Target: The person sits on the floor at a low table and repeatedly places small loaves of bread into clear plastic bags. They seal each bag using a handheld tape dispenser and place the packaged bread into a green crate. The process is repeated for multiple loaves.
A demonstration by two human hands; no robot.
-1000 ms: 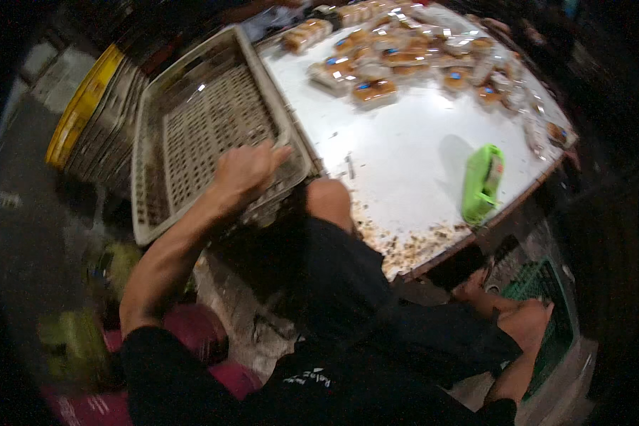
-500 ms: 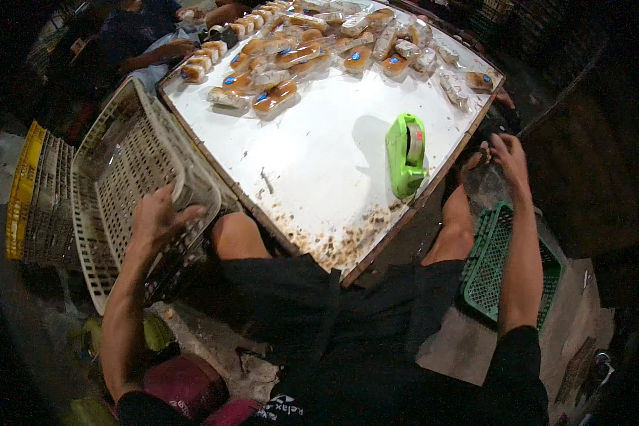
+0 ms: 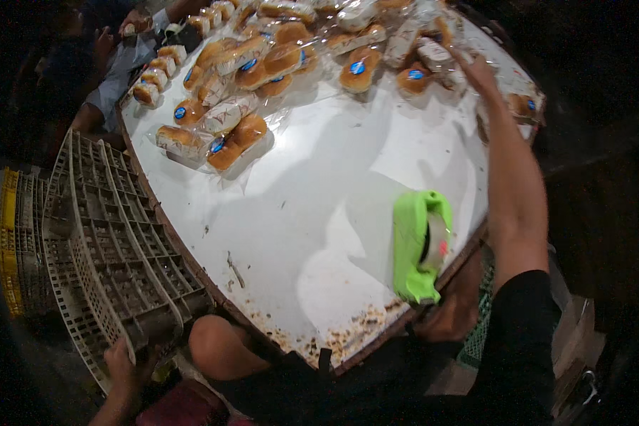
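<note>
My left hand (image 3: 126, 366) is closed round the lower edge of a greyish-white plastic crate (image 3: 96, 263). The crate is tipped up beside the table, with its ribbed underside showing. My right hand (image 3: 478, 73) reaches over the table's far right, fingers stretched toward wrapped bread rolls (image 3: 437, 53); whether they touch is blurred. More bread rolls in clear bags with blue stickers (image 3: 238, 142) lie in a loose pile across the far half. A bright green tape dispenser (image 3: 412, 245) with a roll of tape stands near the table's right edge, below my right forearm.
The white table (image 3: 312, 206) has a dark rim and crumbs at its near corner. Wrapped rolls stand in a row (image 3: 160, 74) at far left, near another person's arm. Stacked crates, one yellow (image 3: 8, 241), stand left; a green basket (image 3: 479, 312) is low right.
My right hand has gone from beside the table to the rolls at the far right. My left hand has moved down with the crate, which has turned to show its underside. My view has shifted.
</note>
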